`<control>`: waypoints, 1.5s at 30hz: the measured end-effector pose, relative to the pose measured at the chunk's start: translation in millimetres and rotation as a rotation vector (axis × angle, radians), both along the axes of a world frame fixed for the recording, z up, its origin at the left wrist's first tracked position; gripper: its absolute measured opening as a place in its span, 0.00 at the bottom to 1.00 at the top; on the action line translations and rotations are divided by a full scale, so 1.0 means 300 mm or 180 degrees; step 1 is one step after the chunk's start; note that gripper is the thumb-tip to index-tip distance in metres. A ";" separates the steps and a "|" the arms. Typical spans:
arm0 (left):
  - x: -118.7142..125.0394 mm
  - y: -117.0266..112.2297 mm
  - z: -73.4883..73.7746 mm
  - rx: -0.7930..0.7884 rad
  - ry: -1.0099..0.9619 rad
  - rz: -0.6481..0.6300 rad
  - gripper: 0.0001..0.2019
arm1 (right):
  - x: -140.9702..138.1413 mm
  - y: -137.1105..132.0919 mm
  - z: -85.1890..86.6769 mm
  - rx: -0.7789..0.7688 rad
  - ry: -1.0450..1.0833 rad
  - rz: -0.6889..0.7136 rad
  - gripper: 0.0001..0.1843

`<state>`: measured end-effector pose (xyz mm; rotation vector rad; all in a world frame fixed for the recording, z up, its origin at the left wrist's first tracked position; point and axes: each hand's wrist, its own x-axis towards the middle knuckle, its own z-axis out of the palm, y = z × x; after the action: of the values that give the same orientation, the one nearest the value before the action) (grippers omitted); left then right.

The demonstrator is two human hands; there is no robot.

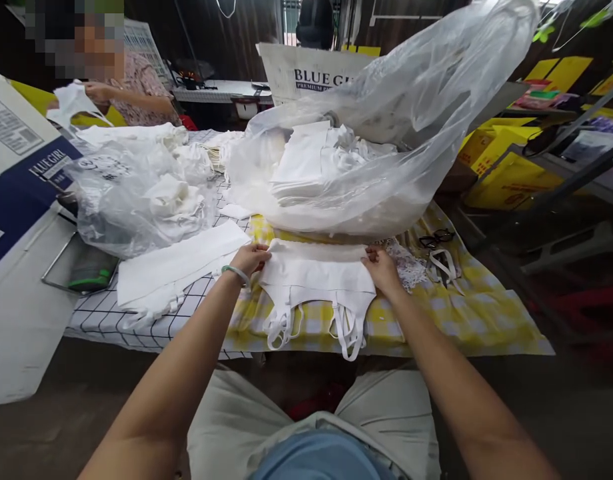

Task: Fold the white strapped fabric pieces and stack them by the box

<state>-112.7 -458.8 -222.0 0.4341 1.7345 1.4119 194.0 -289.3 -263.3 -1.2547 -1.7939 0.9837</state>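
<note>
A white strapped camisole top lies spread on the yellow checked cloth, its shoulder straps hanging toward me at the table's front edge. At its far left corner my left hand, with a pale bangle on the wrist, pinches the fabric. My right hand pinches the opposite far corner, so the band is held straight between them. Left of my left hand rests a flat stack of similar white garments, straps at its near end. White lace scraps lie just right of my right hand.
Behind the garment, a large clear plastic bag holds folded white pieces. Another plastic bag sits at left, near a carton. Scissors and a white strap lie at right. Across the table, a co-worker handles white fabric.
</note>
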 end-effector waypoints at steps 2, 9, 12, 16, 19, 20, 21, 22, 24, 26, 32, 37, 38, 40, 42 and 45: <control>-0.007 0.029 -0.007 0.0084 0.0168 0.0053 0.18 | -0.004 0.009 -0.001 0.0178 -0.0014 -0.0046 0.17; -0.032 0.092 -0.079 0.0105 0.0784 0.0263 0.16 | -0.021 0.023 -0.007 0.0505 -0.0464 -0.0184 0.14; -0.039 0.092 -0.096 0.0226 0.1077 0.0335 0.14 | -0.022 0.007 0.006 0.0652 -0.0758 -0.0164 0.16; -0.023 0.081 -0.086 0.0341 0.1888 0.0203 0.12 | -0.033 -0.047 0.042 0.1503 -0.1632 -0.0045 0.22; 0.008 0.073 -0.075 0.0445 0.3397 -0.0756 0.16 | -0.054 -0.083 0.058 0.1923 -0.2279 0.0521 0.25; 0.020 0.074 -0.076 0.0355 0.3813 -0.1194 0.19 | -0.061 -0.087 0.056 0.1911 -0.2435 0.0759 0.26; 0.031 0.076 -0.080 0.0175 0.4070 -0.1575 0.22 | -0.068 -0.087 0.052 0.1836 -0.2567 0.0965 0.27; 0.040 0.080 -0.086 -0.0069 0.4212 -0.1892 0.25 | -0.073 -0.083 0.044 0.1719 -0.2675 0.1126 0.28; 0.052 0.091 -0.104 -0.0514 0.4289 -0.2272 0.32 | -0.076 -0.067 0.024 0.1467 -0.2785 0.1281 0.31; 0.053 0.104 -0.120 -0.0694 0.4237 -0.2428 0.37 | -0.073 -0.050 0.003 0.1318 -0.2752 0.1302 0.33; 0.059 0.054 -0.068 -0.0523 0.4076 -0.2105 0.31 | -0.058 -0.040 -0.002 0.1100 -0.2621 0.1255 0.34; 0.201 -0.232 -0.009 0.0520 0.4092 -0.0741 0.12 | -0.107 -0.114 0.089 0.1480 -0.2534 0.1382 0.30; 0.240 -0.298 -0.015 0.0598 0.4122 -0.0741 0.10 | -0.140 -0.135 0.113 0.1588 -0.2461 0.1572 0.30; 0.309 -0.411 -0.043 0.0609 0.4223 -0.0962 0.10 | -0.228 -0.172 0.152 0.1644 -0.2346 0.2107 0.29; 0.355 -0.482 -0.082 0.0487 0.4321 -0.1195 0.09 | -0.329 -0.196 0.169 0.1562 -0.2310 0.2649 0.30; 0.375 -0.516 -0.114 0.0336 0.4366 -0.1362 0.05 | -0.448 -0.201 0.149 0.1375 -0.2299 0.3142 0.31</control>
<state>-0.3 -613.7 -256.1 2.0314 2.2923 0.8450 59.7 -349.7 -218.7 -0.3944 -3.1182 0.5323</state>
